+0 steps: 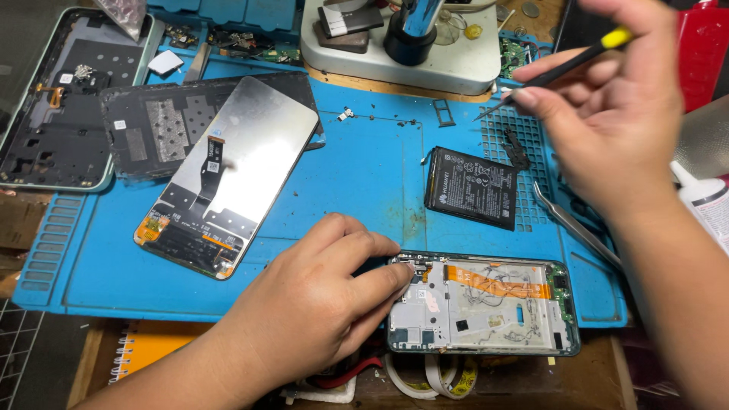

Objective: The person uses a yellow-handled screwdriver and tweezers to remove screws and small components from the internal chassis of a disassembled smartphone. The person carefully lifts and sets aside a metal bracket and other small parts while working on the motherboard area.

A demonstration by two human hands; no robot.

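Here left hand (pixel 315 300) presses fingertips on the opened green-framed phone chassis (pixel 483 306) (battery out); right hand (pixel 607 106) pinches a black yellow-tipped screwdriver (pixel 562 70).

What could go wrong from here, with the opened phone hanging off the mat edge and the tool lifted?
1. The opened phone lies partly past the blue mat, steadied only by the left hand at one end; a push could tip it off.
2. The bare battery lies below the screwdriver in the right hand; a slip might puncture it.
3. The loose display panel lies with its flex cable exposed; a forearm could catch it.
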